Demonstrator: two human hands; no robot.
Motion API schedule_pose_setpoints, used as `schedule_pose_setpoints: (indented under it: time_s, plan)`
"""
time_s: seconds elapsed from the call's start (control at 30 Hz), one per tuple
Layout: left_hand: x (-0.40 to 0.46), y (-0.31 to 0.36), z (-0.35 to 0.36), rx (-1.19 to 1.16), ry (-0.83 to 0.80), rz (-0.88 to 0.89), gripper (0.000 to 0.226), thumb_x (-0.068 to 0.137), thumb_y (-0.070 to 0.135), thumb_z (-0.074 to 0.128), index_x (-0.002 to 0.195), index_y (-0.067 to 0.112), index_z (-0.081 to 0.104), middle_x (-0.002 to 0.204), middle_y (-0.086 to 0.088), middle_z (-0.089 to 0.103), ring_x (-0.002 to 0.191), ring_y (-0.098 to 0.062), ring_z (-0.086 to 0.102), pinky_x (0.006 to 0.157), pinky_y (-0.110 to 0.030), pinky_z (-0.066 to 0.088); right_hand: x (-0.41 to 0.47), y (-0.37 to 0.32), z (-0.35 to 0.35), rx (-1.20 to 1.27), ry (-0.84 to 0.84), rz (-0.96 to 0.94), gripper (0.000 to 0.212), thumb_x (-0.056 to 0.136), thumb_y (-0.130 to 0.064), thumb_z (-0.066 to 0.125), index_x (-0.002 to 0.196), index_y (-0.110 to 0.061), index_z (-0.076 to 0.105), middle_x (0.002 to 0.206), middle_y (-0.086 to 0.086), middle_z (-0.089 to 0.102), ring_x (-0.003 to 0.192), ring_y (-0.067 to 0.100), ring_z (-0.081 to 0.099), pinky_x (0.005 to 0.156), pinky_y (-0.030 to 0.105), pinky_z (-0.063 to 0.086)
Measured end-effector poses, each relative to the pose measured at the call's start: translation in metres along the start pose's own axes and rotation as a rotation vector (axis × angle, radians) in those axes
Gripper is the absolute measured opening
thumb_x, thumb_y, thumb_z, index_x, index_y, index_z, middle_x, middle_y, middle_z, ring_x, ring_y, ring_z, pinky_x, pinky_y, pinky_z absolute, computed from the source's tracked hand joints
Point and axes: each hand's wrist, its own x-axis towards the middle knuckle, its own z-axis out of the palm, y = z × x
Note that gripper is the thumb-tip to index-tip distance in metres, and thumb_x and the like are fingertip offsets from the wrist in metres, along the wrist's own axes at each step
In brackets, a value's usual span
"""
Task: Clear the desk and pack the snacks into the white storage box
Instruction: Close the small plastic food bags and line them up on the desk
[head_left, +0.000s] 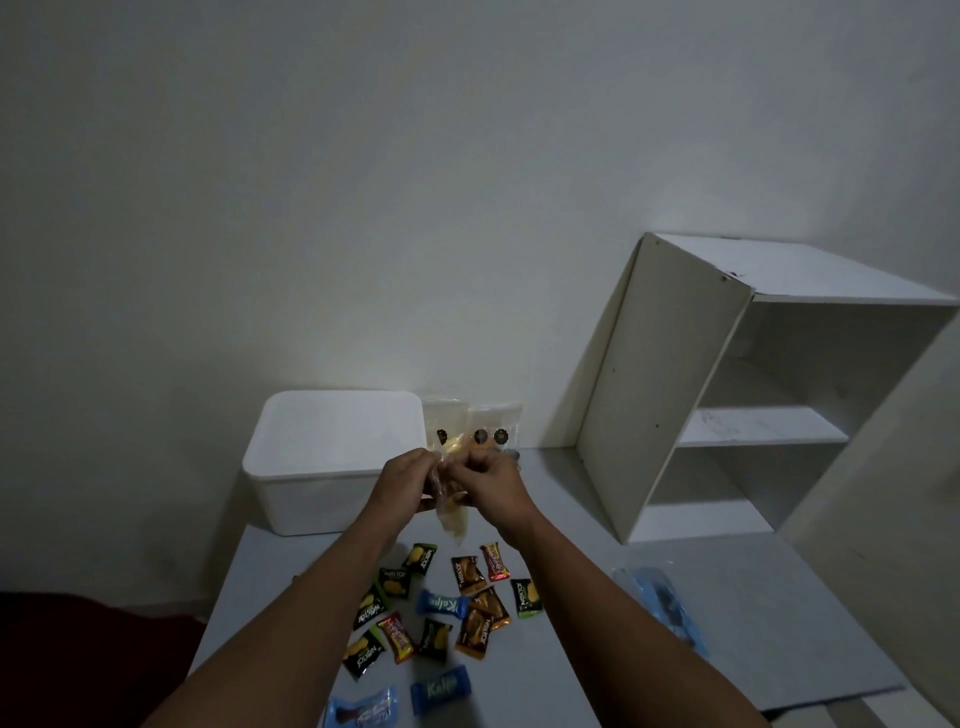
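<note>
My left hand (404, 479) and my right hand (492, 477) are raised together above the desk, and both pinch a clear plastic snack pouch (453, 514) with pale yellow contents that hangs down between them. The white storage box (317, 467) stands at the back left of the desk with its lid on. Clear snack pouches (470, 423) with dark round stickers lean against the wall just right of the box. Several small wrapped snacks (441, 613), green, orange, red and blue, lie scattered on the grey desk (753, 613) under my forearms.
A white open shelf unit (737, 395) stands on the right side of the desk. A blue plastic packet (660, 603) lies near the right forearm. Two blue wrapped snacks (440, 688) lie near the front edge. A dark red surface (78, 660) is at lower left.
</note>
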Motion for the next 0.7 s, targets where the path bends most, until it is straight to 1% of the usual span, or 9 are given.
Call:
schedule_pose_setpoints:
  time_s: [0.07, 0.17, 0.23, 0.27, 0.3, 0.4, 0.5, 0.6, 0.7]
  plan:
    - [0.0, -0.001, -0.001, 0.068, -0.02, 0.019, 0.027, 0.099, 0.011, 0.044, 0.074, 0.008, 0.052, 0.072, -0.013, 0.057, 0.073, -0.025, 0.061, 0.066, -0.033, 0.056, 0.0, -0.002, 0.0, -0.004, -0.016, 0.014, 0.017, 0.095, -0.011, 0.064, 0.078, -0.007, 0.067, 0.086, 0.022, 0.066, 0.083, 0.031, 0.064, 0.091, 0.064, 0.052]
    - [0.002, -0.005, -0.003, 0.169, -0.056, 0.061, 0.033, 0.102, 0.012, 0.043, 0.07, 0.011, 0.052, 0.072, -0.012, 0.058, 0.074, -0.026, 0.06, 0.073, -0.039, 0.057, -0.001, 0.001, 0.0, -0.006, -0.014, 0.045, 0.024, 0.094, -0.009, 0.062, 0.07, -0.014, 0.062, 0.082, 0.02, 0.066, 0.081, 0.033, 0.064, 0.091, 0.066, 0.053]
    - [0.002, -0.008, -0.005, 0.215, -0.087, 0.077, 0.033, 0.105, 0.017, 0.043, 0.073, 0.011, 0.053, 0.076, -0.014, 0.06, 0.077, -0.028, 0.062, 0.077, -0.043, 0.059, -0.003, 0.003, 0.0, -0.019, 0.002, 0.039, 0.023, 0.093, -0.011, 0.063, 0.07, -0.015, 0.064, 0.083, 0.025, 0.068, 0.08, 0.044, 0.066, 0.088, 0.066, 0.054]
    - [0.003, -0.009, -0.006, 0.238, -0.094, 0.084, 0.033, 0.105, 0.02, 0.042, 0.075, 0.012, 0.053, 0.079, -0.016, 0.061, 0.078, -0.029, 0.063, 0.079, -0.046, 0.06, -0.003, 0.005, -0.001, -0.016, 0.005, 0.042, 0.02, 0.094, -0.013, 0.064, 0.074, -0.013, 0.065, 0.087, 0.029, 0.069, 0.085, 0.051, 0.067, 0.088, 0.065, 0.055]
    - [0.003, -0.011, -0.006, 0.255, -0.094, 0.091, 0.033, 0.106, 0.022, 0.042, 0.077, 0.012, 0.053, 0.08, -0.017, 0.061, 0.078, -0.029, 0.062, 0.081, -0.05, 0.059, -0.005, 0.006, -0.002, -0.007, 0.003, 0.048, 0.017, 0.094, -0.014, 0.064, 0.078, -0.011, 0.066, 0.093, 0.031, 0.069, 0.09, 0.051, 0.068, 0.088, 0.062, 0.057]
    - [0.005, -0.014, -0.005, 0.275, -0.059, 0.111, 0.032, 0.106, 0.024, 0.042, 0.079, 0.011, 0.052, 0.083, -0.022, 0.061, 0.076, -0.028, 0.061, 0.081, -0.053, 0.058, -0.008, 0.008, -0.008, 0.013, -0.053, 0.095, 0.008, 0.094, -0.014, 0.069, 0.089, -0.009, 0.07, 0.093, 0.02, 0.073, 0.087, 0.033, 0.073, 0.086, 0.047, 0.062]
    - [0.009, -0.016, 0.001, 0.253, -0.064, 0.078, 0.028, 0.102, 0.022, 0.047, 0.078, 0.012, 0.055, 0.084, -0.019, 0.064, 0.075, -0.027, 0.062, 0.075, -0.045, 0.059, -0.007, 0.012, -0.017, 0.021, -0.047, 0.132, 0.012, 0.092, -0.009, 0.071, 0.096, 0.002, 0.071, 0.088, 0.013, 0.073, 0.082, 0.024, 0.071, 0.081, 0.038, 0.062]
    - [0.014, -0.022, 0.01, 0.29, -0.131, 0.037, 0.022, 0.099, 0.018, 0.048, 0.081, 0.01, 0.058, 0.077, -0.012, 0.062, 0.072, -0.025, 0.06, 0.071, -0.04, 0.055, -0.003, 0.019, -0.027, 0.018, 0.003, 0.139, 0.017, 0.093, -0.007, 0.069, 0.1, 0.008, 0.069, 0.089, 0.016, 0.074, 0.081, 0.026, 0.071, 0.082, 0.041, 0.062]
    - [0.023, -0.027, 0.021, 0.316, -0.188, 0.034, 0.026, 0.102, 0.013, 0.041, 0.079, 0.01, 0.052, 0.073, -0.01, 0.059, 0.071, -0.024, 0.058, 0.074, -0.042, 0.054, 0.0, 0.029, -0.038, 0.05, 0.032, 0.168, 0.017, 0.095, -0.009, 0.067, 0.104, 0.006, 0.07, 0.094, 0.02, 0.075, 0.083, 0.028, 0.073, 0.083, 0.043, 0.062]
